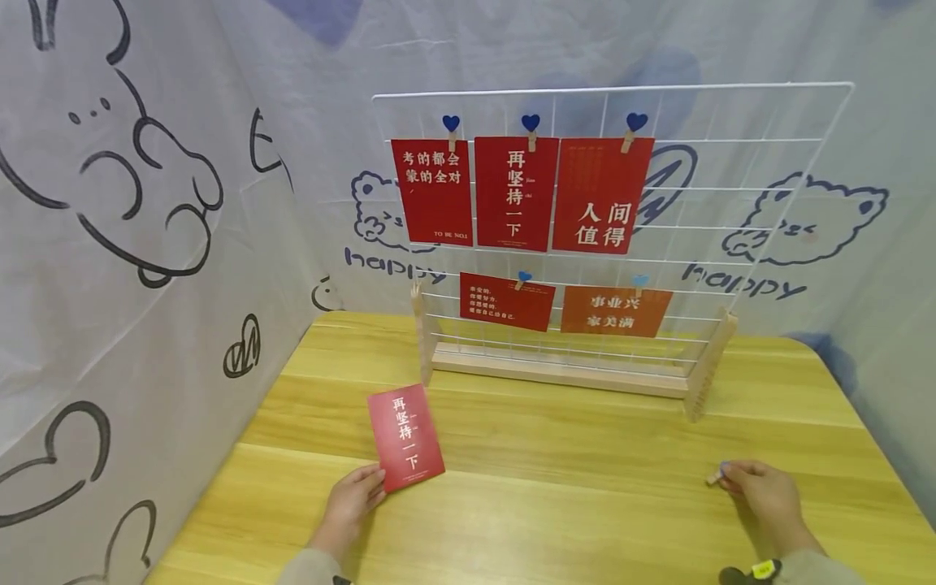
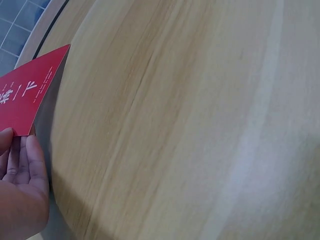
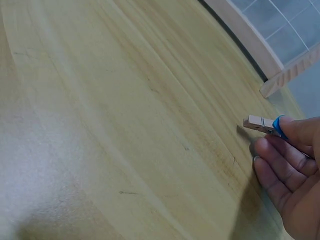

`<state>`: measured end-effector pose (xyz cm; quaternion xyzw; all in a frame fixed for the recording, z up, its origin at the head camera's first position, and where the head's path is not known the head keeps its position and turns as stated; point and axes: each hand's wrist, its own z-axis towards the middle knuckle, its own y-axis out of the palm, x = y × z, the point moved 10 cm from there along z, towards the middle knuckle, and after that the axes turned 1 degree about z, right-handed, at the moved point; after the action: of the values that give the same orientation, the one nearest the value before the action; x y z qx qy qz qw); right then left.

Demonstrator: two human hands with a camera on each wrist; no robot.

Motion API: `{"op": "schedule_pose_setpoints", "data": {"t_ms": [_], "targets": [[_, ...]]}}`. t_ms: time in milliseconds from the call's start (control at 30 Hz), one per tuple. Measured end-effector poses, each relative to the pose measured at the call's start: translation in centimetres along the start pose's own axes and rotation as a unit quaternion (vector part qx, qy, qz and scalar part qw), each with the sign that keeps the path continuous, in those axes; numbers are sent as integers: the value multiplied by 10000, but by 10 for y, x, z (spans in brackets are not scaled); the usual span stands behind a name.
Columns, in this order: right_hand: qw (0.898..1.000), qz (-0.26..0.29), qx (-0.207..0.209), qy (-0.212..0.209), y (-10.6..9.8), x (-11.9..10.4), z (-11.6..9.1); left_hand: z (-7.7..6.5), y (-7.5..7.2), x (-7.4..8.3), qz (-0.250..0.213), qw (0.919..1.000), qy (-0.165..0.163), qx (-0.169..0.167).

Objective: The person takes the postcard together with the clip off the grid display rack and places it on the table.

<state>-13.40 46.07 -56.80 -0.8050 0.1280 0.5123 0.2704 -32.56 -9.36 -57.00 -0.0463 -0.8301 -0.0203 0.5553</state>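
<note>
Clip-up step looks in hand, at staging: the red card (image 1: 406,439) is pinched by the left hand (image 1: 351,500) near its lower left corner, toward the left edge of the surface (image 1: 556,496), while the clothespin (image 3: 257,123) is pinched at its blue end by the right hand (image 1: 768,491) toward the right edge. Next move seems to call for the card to be raised to the wire rack (image 1: 559,375) and clipped at its top. Card's long axis is run front to back, top pointed at the back edge, tilted slightly left; the clothespin's free wooden end is pointed leftward.
</note>
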Motion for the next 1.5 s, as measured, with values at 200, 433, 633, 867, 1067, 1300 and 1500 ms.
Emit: {"op": "schedule_pose_setpoints", "data": {"t_ms": [200, 433, 633, 867, 1067, 1300, 1500], "targets": [[9998, -140, -83, -113, 1, -2, 0, 4, -4, -3, 101, 9998, -171, -12], [9998, 142, -147, -39, 3, 0, 0, 8, -4, -2, 242, 9991, -347, -60], [9994, 250, -247, -75, 4, 0, 4, 11, -3, 2, 457, 9984, -282, -158], [9986, 303, -427, 58, 2, 2, 6, 12, -1, 8, 974, 9948, -273, -150], [9987, 264, -431, 96, 3, 0, 5, 12, -1, 10, 1077, 9938, -286, -35], [9988, 337, -336, 100, 3, 0, 3, 14, 1, 11, 1326, 9910, -196, 34], [9993, 247, -269, 119, 1, 2, 3, 15, 3, 11, 1364, 9903, -274, 0]]}}
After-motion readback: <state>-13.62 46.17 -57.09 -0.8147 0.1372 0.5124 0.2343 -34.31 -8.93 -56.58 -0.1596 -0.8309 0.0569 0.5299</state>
